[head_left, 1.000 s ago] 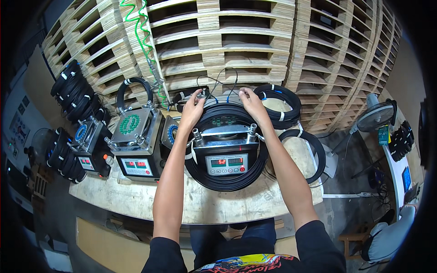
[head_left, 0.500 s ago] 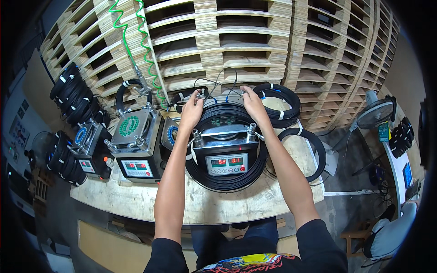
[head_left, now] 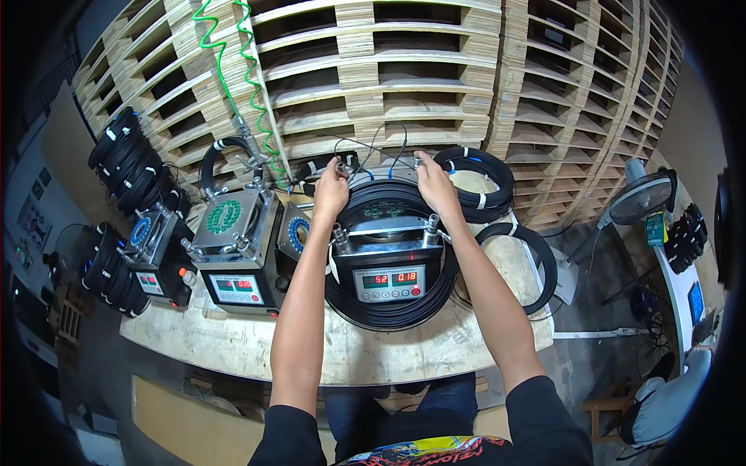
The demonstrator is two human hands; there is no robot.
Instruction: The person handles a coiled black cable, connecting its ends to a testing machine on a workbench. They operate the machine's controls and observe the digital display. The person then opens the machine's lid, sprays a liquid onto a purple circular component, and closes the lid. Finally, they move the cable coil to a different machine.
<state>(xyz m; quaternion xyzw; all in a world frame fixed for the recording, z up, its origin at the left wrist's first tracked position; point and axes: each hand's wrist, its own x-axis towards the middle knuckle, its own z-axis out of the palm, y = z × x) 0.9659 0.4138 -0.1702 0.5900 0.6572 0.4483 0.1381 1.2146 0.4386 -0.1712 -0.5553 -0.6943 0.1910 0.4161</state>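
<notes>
Grasping a far-left metal knob (head_left: 343, 166) in the head view, the left hand (head_left: 332, 190) was at the boxy machine's (head_left: 381, 255) far side; the right hand (head_left: 437, 188) pinched a far-right knob (head_left: 418, 161). That machine stood on the tabletop (head_left: 233, 342), its lit panel (head_left: 390, 284) facing near, a black coil (head_left: 388, 318) looped around it.

Before you, one pale wooden bench (head_left: 221, 338), top scuffed and marked, bearing from your left: a small metal-topped device (head_left: 155, 283), a small orange-capped bottle (head_left: 186, 276), a larger device with a green ring on top (head_left: 225, 260), and a device with a blue ring (head_left: 298, 231), partly hidden. Directly facing you: one device with red readouts (head_left: 391, 269), a thick black coil (head_left: 388, 318) looped around it. To your right: one white-banded black coil (head_left: 549, 268) reaching past the bench's edge; behind it, stacked black coils (head_left: 503, 190).
</notes>
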